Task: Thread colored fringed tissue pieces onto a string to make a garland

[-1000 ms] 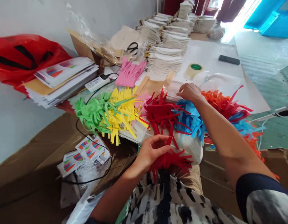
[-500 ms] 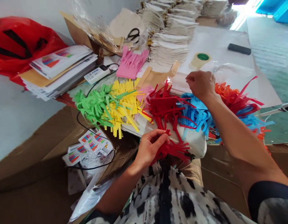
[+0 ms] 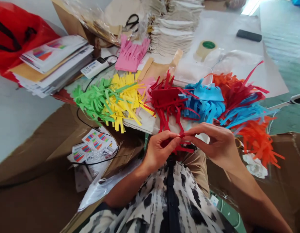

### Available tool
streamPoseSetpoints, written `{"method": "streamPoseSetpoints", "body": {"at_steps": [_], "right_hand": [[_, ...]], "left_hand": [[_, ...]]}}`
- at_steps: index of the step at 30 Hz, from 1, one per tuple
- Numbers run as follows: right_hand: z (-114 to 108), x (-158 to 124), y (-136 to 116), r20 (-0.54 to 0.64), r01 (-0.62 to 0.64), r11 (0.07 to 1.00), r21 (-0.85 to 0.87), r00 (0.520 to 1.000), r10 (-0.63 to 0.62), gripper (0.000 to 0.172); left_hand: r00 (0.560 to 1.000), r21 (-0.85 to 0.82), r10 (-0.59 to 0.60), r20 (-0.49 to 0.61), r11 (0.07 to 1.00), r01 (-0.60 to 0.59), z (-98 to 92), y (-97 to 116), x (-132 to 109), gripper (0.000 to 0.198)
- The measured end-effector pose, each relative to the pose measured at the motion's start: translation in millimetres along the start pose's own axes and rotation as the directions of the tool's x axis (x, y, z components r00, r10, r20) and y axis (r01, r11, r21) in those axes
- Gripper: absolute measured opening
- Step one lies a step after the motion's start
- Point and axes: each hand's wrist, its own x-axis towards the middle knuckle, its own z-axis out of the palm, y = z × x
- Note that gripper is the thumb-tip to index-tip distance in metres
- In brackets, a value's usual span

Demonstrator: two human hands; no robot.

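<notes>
Close to my body, my left hand (image 3: 162, 147) is closed in a pinch on the twisted top of a red paper tassel (image 3: 185, 149), whose cut strips hang below the fingers. My right hand (image 3: 213, 142) meets it there, thumb and forefinger pinched on the same red end; anything small between those fingertips is hidden. Just beyond lies a pile of fringed red paper (image 3: 166, 97) with strips dangling over the table edge. Blue fringed paper (image 3: 204, 100) is right of it, and yellow (image 3: 127, 100) and green (image 3: 95, 98) fringes are to the left.
Pink fringed sheets (image 3: 132, 53), scissors (image 3: 132, 22) and a tape roll (image 3: 208, 47) lie farther back. A clear plastic box (image 3: 193, 77) sits behind the fringes. Stacked printed sheets (image 3: 55, 61) stand left. Finished-looking orange tassels (image 3: 259, 139) hang off the right edge. A black cable (image 3: 78, 115) trails down.
My right hand has come down from above the clear box and blue fringe to the red tassel, joining my left hand. The camera view has shifted slightly.
</notes>
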Motion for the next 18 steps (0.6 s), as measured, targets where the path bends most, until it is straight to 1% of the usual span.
{"method": "streamPoseSetpoints", "body": {"at_steps": [2, 7, 11, 14, 18], "right_hand": [[-5.6, -1.2, 1.9, 0.004, -0.002, 1.0, 0.009, 1.0, 0.001, 0.012], [-14.1, -2.6, 6.0, 0.002, -0.003, 1.0, -0.02, 1.0, 0.003, 0.016], [-14.3, -6.4, 1.3, 0.003, -0.016, 1.0, -0.022, 1.0, 0.016, 0.013], [-14.2, -7.8, -2.2, 0.012, -0.009, 0.998, -0.063, 1.0, 0.009, 0.011], [-15.6, -7.8, -3.6, 0.029, -0.007, 0.997, -0.082, 1.0, 0.009, 0.01]], "left_hand": [[1.0, 0.039, 0.03, 0.008, 0.999, -0.031, 4.8, 0.4, 2.5, 0.024], [0.992, 0.128, 0.127, 0.024, 0.983, -0.129, 12.7, 1.1, 13.1, 0.02], [0.988, 0.159, 0.146, 0.056, 0.975, -0.154, 12.9, 2.7, 12.6, 0.019], [0.975, 0.221, 0.201, 0.093, 0.951, -0.217, 11.7, 4.6, 10.5, 0.018], [0.956, 0.271, 0.27, 0.115, 0.917, -0.292, 10.5, 6.9, 10.8, 0.016]]}}
